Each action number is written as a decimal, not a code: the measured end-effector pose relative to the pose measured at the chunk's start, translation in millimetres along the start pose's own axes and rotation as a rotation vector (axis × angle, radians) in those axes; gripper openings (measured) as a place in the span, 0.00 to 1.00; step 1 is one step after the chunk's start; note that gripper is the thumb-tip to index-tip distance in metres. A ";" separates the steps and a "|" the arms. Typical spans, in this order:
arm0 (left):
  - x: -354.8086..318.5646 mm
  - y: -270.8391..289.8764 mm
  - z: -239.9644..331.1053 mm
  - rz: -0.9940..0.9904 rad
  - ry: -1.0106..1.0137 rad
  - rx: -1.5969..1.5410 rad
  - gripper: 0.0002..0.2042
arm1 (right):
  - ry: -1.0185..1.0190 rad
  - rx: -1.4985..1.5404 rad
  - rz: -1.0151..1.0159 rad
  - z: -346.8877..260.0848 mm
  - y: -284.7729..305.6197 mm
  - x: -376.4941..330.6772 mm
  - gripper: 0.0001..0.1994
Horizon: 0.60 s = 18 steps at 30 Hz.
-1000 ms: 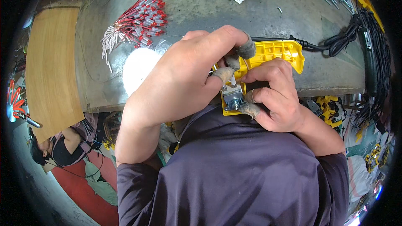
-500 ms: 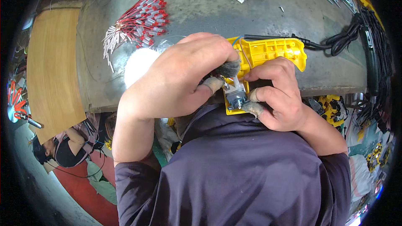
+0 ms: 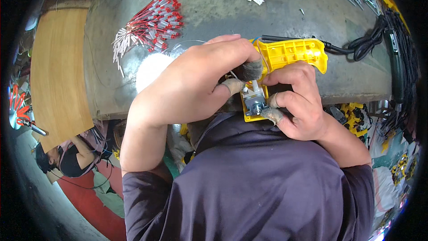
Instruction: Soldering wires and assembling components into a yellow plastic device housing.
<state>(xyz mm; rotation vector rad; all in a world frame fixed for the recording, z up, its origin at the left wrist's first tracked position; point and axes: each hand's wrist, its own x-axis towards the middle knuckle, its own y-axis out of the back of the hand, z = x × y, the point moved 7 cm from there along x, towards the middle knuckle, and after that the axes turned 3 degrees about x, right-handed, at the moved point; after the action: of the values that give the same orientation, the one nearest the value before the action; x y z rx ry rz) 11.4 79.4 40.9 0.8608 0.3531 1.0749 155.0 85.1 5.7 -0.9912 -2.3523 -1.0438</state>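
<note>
Yellow housing (image 3: 292, 56), an open plastic shell half, is held at the near edge of the desk (image 3: 223, 13), close to the body so its interior faces up. From its left, the left hand (image 3: 196, 85) is closed, taped fingertips pinching the small metal part (image 3: 254, 102) seated inside. On its right, the right hand (image 3: 296, 102) grips the shell to steady it. A black cable (image 3: 356, 47) runs off its far right end.

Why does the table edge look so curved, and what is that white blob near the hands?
Head view: the fisheye lens bends the grey table edge and blackens the corners. The white blob is overexposed glare on the tabletop beside the left hand. The yellow housing and right hand look sharp and evenly lit.
</note>
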 end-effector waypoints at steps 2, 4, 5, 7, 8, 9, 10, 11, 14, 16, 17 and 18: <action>0.5 1.2 -0.1 0.026 0.002 0.014 0.19 | 0.000 0.002 0.000 -0.1 0.1 -0.8 0.12; 3.6 -3.5 0.0 -0.045 0.005 -0.074 0.19 | 0.007 0.003 0.003 0.0 0.3 -1.5 0.12; 4.7 -3.8 -0.6 -0.043 0.008 -0.073 0.19 | 0.009 0.006 0.001 0.6 0.2 -1.8 0.12; 6.5 -9.3 0.0 -0.103 -0.006 -0.088 0.18 | 0.014 0.003 0.008 1.3 0.4 -2.8 0.12; 7.7 -9.8 0.3 -0.103 -0.004 -0.089 0.18 | 0.014 0.005 0.007 1.5 0.8 -3.1 0.12; 9.1 -10.4 1.1 -0.105 -0.004 -0.051 0.18 | 0.008 -0.003 -0.003 2.0 1.1 -3.3 0.12; 10.0 -10.0 2.2 -0.107 -0.008 -0.011 0.19 | 0.003 -0.014 -0.011 2.1 1.7 -2.9 0.12; 8.9 -10.0 3.6 -0.105 -0.010 -0.011 0.19 | 0.005 -0.017 -0.012 2.0 2.6 -2.3 0.12; 2.3 -2.4 2.7 0.054 0.056 -0.019 0.19 | -0.006 -0.051 -0.050 -1.6 5.1 -1.9 0.12; 0.0 -6.3 6.6 0.046 -0.029 0.038 0.19 | -0.020 -0.061 -0.083 -3.5 1.4 -3.7 0.12; 0.4 -6.5 8.4 0.009 -0.040 0.025 0.22 | -0.041 -0.067 -0.081 -1.8 1.3 -4.5 0.12; -2.0 -5.4 7.2 0.001 0.003 0.052 0.22 | -0.028 -0.062 -0.075 -3.2 -0.9 -3.0 0.12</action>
<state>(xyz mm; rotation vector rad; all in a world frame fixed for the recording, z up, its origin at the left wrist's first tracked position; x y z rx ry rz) 18.4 73.3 41.1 0.9051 0.3847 1.0719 156.6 80.9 5.6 -0.9520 -2.4096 -1.1448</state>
